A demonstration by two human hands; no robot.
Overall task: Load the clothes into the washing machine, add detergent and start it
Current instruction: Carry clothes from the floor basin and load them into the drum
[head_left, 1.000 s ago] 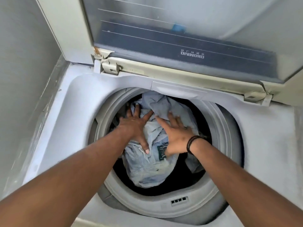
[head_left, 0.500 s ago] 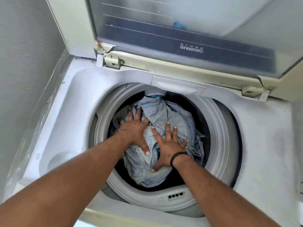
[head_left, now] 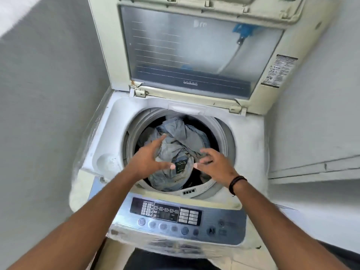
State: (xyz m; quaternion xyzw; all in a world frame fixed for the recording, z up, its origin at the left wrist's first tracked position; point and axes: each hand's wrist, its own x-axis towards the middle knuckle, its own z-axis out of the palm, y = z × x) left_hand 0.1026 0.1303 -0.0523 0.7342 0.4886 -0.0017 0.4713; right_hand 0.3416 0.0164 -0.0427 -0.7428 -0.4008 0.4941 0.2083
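Crumpled pale-blue denim clothes (head_left: pixel 181 145) with a dark label are heaped in the white top-loading washing machine's (head_left: pixel 247 137) grey drum; left hand (head_left: pixel 150 158) and right hand (head_left: pixel 214 162) are held above, fingers loosely spread, nothing gripped.

The washing machine (head_left: pixel 251 145) stands between a wall (head_left: pixel 48 114) on its left and another on its right. Its lid (head_left: pixel 194 51) stands raised at the back — the control panel (head_left: pixel 185 217) lies along the front edge. Clothes (head_left: pixel 175 145) sit in the drum (head_left: pixel 220 133), with the left hand (head_left: pixel 148 160) and right hand (head_left: pixel 214 162) above them — side by side.

washing machine (head_left: pixel 247 145), drum (head_left: pixel 221 131) holding clothes (head_left: pixel 175 145)
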